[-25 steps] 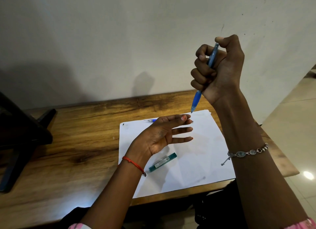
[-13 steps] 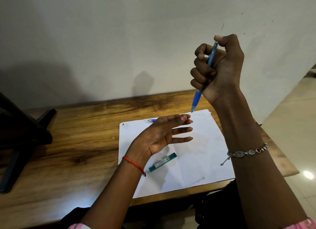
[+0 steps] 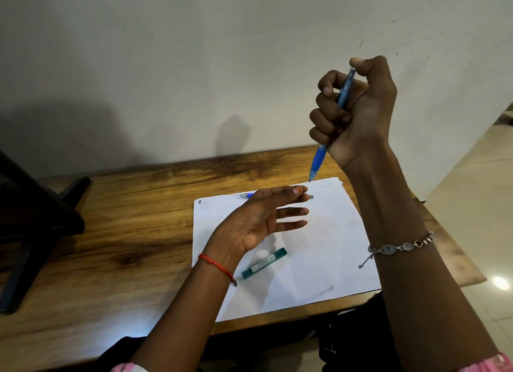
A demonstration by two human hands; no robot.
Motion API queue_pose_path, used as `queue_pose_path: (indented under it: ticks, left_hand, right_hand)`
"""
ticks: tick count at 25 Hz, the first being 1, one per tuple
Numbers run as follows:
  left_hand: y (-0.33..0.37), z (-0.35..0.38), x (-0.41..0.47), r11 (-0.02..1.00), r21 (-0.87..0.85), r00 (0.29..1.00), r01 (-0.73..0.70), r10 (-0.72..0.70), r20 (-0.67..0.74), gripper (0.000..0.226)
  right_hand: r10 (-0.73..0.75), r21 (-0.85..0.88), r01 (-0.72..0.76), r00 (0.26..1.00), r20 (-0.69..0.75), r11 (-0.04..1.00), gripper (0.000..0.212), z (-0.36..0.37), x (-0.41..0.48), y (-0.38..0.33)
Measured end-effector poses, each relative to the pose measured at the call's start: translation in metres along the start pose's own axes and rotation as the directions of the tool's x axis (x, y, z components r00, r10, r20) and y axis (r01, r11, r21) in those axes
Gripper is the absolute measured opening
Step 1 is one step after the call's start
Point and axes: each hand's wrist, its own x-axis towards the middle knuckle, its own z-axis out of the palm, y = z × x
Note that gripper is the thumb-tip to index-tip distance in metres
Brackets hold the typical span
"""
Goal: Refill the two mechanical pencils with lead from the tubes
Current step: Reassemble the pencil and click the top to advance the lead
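My right hand (image 3: 358,113) is raised in a fist round a blue mechanical pencil (image 3: 319,160), tip pointing down, thumb on its top end. Just below the tip, my left hand (image 3: 263,219) hovers over the white paper (image 3: 327,241) with straight fingers, palm turned inward, holding nothing. A second blue pencil (image 3: 244,195) lies on the paper's far edge, mostly hidden behind my left hand. A green lead tube (image 3: 263,263) lies on the paper beside my left wrist.
The paper lies on a wooden table (image 3: 111,232) set against a pale wall. A dark chair or stand (image 3: 30,219) is at the left. The table's right edge drops to a tiled floor (image 3: 483,183).
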Motion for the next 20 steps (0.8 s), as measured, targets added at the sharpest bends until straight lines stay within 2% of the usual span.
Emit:
queue_pose_path:
  ticks: [20]
  left_hand:
    - [0.001, 0.0, 0.0004, 1.0, 0.016, 1.0, 0.024, -0.024, -0.014, 0.016]
  right_hand:
    - [0.001, -0.009, -0.001, 1.0, -0.02, 1.0, 0.042, 0.0022, -0.0001, 0.0009]
